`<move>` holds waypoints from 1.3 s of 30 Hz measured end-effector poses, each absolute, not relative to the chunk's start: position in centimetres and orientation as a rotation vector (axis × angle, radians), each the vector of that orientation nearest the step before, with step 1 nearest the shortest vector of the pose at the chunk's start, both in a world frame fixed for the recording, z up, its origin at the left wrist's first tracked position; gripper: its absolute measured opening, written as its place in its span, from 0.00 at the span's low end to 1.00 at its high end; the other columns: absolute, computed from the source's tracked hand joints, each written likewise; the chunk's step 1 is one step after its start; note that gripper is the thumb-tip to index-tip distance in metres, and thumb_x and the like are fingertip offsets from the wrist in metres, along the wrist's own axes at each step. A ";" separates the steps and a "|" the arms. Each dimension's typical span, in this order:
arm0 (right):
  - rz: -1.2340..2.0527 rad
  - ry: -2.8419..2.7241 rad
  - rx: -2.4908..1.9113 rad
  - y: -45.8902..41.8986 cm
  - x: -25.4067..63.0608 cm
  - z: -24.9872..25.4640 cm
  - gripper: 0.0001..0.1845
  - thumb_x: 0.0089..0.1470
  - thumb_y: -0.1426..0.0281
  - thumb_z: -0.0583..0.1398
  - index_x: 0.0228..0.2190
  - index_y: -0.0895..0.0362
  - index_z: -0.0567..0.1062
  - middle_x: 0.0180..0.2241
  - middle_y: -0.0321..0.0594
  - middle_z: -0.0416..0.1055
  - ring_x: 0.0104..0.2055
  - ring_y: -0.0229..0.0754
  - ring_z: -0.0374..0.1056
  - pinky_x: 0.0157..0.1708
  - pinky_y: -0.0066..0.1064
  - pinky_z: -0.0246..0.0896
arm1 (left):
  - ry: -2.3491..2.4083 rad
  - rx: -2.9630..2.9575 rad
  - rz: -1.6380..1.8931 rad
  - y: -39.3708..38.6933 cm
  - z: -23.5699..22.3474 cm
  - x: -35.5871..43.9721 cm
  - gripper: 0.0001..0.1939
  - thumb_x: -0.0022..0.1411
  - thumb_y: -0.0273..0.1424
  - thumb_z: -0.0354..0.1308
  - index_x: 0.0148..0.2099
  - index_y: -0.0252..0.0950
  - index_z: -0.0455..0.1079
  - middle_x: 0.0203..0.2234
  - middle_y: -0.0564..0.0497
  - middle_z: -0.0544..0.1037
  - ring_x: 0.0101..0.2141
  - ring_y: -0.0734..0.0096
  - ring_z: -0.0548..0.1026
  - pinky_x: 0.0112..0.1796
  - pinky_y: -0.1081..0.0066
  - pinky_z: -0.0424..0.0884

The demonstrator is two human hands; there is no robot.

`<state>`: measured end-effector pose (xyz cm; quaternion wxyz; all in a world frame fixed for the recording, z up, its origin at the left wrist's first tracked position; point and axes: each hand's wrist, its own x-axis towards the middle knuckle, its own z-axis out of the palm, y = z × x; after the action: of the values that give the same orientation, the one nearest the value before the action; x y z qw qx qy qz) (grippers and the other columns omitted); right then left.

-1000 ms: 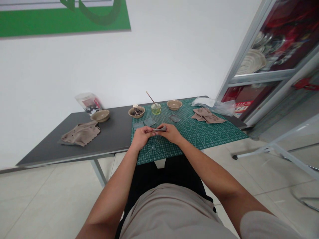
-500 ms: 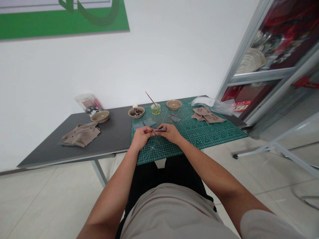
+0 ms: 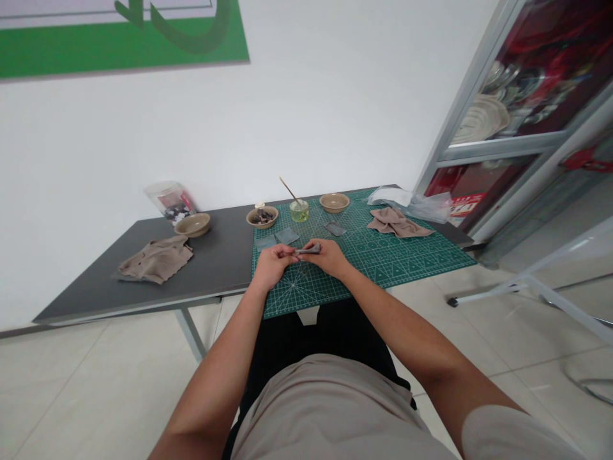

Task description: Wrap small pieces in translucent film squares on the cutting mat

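Over the front part of the green cutting mat [image 3: 364,275], my two hands meet at a small folded piece of grey-brown cloth [image 3: 311,250]. My left hand [image 3: 274,263] pinches its left end between thumb and fingers. My right hand [image 3: 329,257] is closed around the right end, and part of the cloth stands up above the thumb. Just beyond my left hand lie two flat grey squares [image 3: 287,236]. Farther off, to the right, a small grey rectangular piece [image 3: 334,228] rests on the mat. Fine detail between the fingertips is too small to make out.
Along the back stand a bowl of dark pieces [image 3: 262,217], a glass jar [image 3: 299,211] with a stick, and a tan bowl [image 3: 334,203]. Brown cloths [image 3: 397,222] lie at both sides. A plastic bag [image 3: 416,201], another bowl [image 3: 192,224] and a clear tub [image 3: 170,199] sit farther out.
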<state>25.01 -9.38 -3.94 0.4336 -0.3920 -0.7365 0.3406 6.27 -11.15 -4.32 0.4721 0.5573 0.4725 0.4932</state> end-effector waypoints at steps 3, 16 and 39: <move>0.817 -1.854 -0.976 -9.4 25.0 -3.9 0.09 0.47 0.62 0.67 0.29 0.55 0.79 0.25 0.33 0.74 0.28 0.36 0.65 0.31 0.27 0.55 | 1.149 1.360 1.215 -11.0 -4.5 6.2 0.11 0.42 0.30 0.68 0.31 0.35 0.74 0.29 0.50 0.82 0.31 0.67 0.78 0.40 0.65 0.71; 0.821 -1.846 -0.991 -9.4 25.0 -4.0 0.09 0.46 0.63 0.68 0.28 0.55 0.80 0.25 0.33 0.75 0.28 0.37 0.67 0.31 0.28 0.57 | 1.177 1.416 1.186 -11.0 -4.5 6.0 0.10 0.43 0.30 0.68 0.31 0.35 0.75 0.28 0.50 0.81 0.30 0.68 0.77 0.39 0.67 0.71; 0.773 -1.804 -0.936 -9.5 24.9 -4.3 0.07 0.47 0.64 0.67 0.29 0.55 0.81 0.27 0.36 0.78 0.30 0.38 0.71 0.32 0.28 0.61 | 1.158 1.392 1.304 -11.4 -4.0 6.6 0.12 0.42 0.29 0.69 0.32 0.35 0.74 0.26 0.52 0.80 0.28 0.70 0.76 0.36 0.68 0.72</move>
<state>24.93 -9.54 -4.33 0.4648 -0.3812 -0.7345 0.3148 6.55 -11.36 -4.03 0.4397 0.5602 0.4661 0.5249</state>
